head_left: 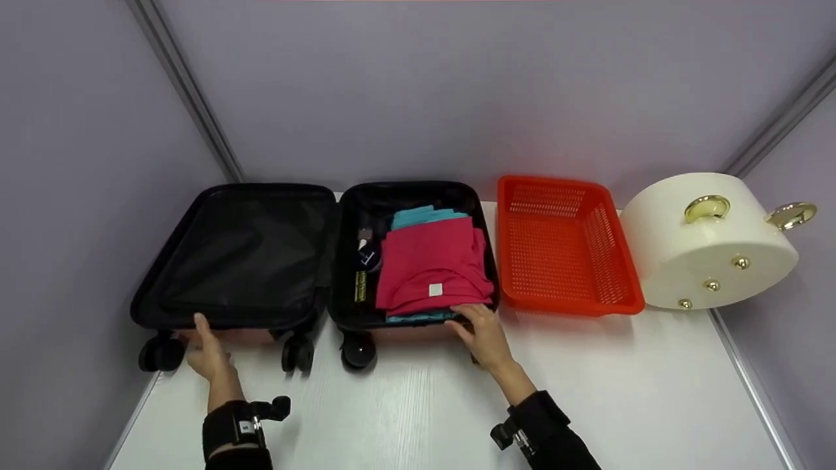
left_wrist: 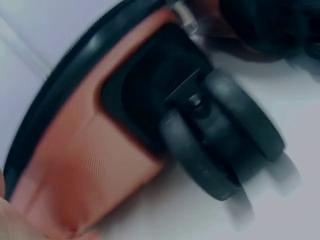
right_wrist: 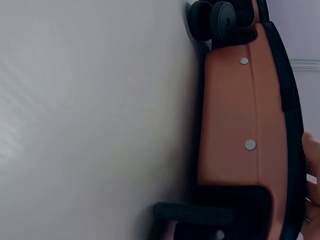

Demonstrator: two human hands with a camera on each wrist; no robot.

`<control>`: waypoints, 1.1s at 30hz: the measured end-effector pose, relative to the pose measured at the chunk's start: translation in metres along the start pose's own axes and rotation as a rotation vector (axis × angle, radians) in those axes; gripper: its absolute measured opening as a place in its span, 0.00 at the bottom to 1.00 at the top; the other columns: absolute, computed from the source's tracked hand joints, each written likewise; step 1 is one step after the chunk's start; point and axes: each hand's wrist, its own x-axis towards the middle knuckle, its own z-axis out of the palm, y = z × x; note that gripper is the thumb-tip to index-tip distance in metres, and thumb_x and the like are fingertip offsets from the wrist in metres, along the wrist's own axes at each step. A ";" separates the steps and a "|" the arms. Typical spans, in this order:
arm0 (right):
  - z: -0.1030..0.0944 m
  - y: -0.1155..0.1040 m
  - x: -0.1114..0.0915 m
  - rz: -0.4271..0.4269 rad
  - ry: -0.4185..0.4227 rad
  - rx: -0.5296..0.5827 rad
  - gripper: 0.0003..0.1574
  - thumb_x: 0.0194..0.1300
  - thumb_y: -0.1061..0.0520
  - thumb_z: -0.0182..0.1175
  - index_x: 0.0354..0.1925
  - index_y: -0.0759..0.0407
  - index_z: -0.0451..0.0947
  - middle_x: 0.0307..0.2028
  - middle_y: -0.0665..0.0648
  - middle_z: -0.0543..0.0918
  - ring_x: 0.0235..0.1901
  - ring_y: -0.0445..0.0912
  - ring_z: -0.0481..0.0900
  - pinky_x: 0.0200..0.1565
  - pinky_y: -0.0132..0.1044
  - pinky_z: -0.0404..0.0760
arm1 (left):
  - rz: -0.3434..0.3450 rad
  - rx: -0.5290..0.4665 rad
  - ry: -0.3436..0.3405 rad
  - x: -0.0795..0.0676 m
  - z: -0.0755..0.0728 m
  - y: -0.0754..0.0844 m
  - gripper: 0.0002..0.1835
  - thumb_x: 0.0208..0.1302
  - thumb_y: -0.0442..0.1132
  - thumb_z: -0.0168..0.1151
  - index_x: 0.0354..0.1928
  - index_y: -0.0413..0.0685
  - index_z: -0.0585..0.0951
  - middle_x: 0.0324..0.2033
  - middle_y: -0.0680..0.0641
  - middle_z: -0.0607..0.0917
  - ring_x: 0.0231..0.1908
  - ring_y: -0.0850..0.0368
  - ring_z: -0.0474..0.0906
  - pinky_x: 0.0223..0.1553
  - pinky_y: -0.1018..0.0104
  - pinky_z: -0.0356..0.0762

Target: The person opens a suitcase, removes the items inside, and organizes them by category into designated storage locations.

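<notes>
An open suitcase with a pinkish-orange shell lies flat, its black-lined left half point(head_left: 251, 251) beside the packed right half point(head_left: 358, 196). In the right half, a folded pink shirt point(head_left: 428, 258) lies over turquoise cloth point(head_left: 428, 217). A dark bottle-like item point(head_left: 369, 254) and a black-and-yellow packet point(head_left: 361, 286) sit along its left side. My left hand point(head_left: 212, 356) is at the left half's front side, thumb extended over the rim; its other fingers are partly hidden. My right hand point(head_left: 482, 336) touches the right half's front rim near the right corner, fingers slightly bent.
A red perforated basket point(head_left: 565, 254) stands right of the suitcase. Beyond it is a round white case point(head_left: 705, 241) with gold handles and feet. Black suitcase wheels point(head_left: 358, 351) stick out toward me on the white table point(head_left: 392, 418). Grey walls point(head_left: 457, 91) enclose the back and sides.
</notes>
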 end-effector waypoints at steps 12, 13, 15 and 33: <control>-0.070 0.051 -0.003 0.047 0.235 -0.122 0.23 0.46 0.62 0.68 0.43 0.66 0.77 0.44 0.65 0.77 0.46 0.56 0.72 0.47 0.47 0.70 | 1.336 0.201 -0.233 -0.118 0.097 -0.054 0.25 0.58 0.40 0.56 0.54 0.33 0.66 0.57 0.38 0.65 0.59 0.45 0.57 0.59 0.52 0.50; -0.075 0.056 -0.004 0.057 0.238 -0.142 0.24 0.46 0.62 0.68 0.43 0.67 0.76 0.44 0.66 0.76 0.46 0.57 0.72 0.47 0.48 0.69 | 1.401 0.253 -0.294 -0.128 0.104 -0.062 0.26 0.58 0.42 0.57 0.54 0.34 0.67 0.57 0.38 0.65 0.59 0.43 0.57 0.59 0.49 0.49; -0.083 0.066 -0.005 0.077 0.235 -0.177 0.25 0.46 0.60 0.68 0.44 0.68 0.76 0.46 0.67 0.75 0.47 0.58 0.71 0.48 0.50 0.68 | 1.505 0.338 -0.405 -0.143 0.116 -0.078 0.27 0.57 0.43 0.58 0.54 0.34 0.68 0.57 0.38 0.65 0.59 0.40 0.57 0.58 0.44 0.48; -0.096 0.114 -0.031 0.178 0.131 -0.289 0.24 0.47 0.57 0.68 0.42 0.69 0.77 0.40 0.67 0.77 0.46 0.59 0.72 0.57 0.54 0.55 | 1.735 0.832 -0.589 -0.162 0.143 -0.144 0.16 0.46 0.41 0.68 0.38 0.44 0.79 0.32 0.47 0.79 0.35 0.51 0.75 0.42 0.54 0.69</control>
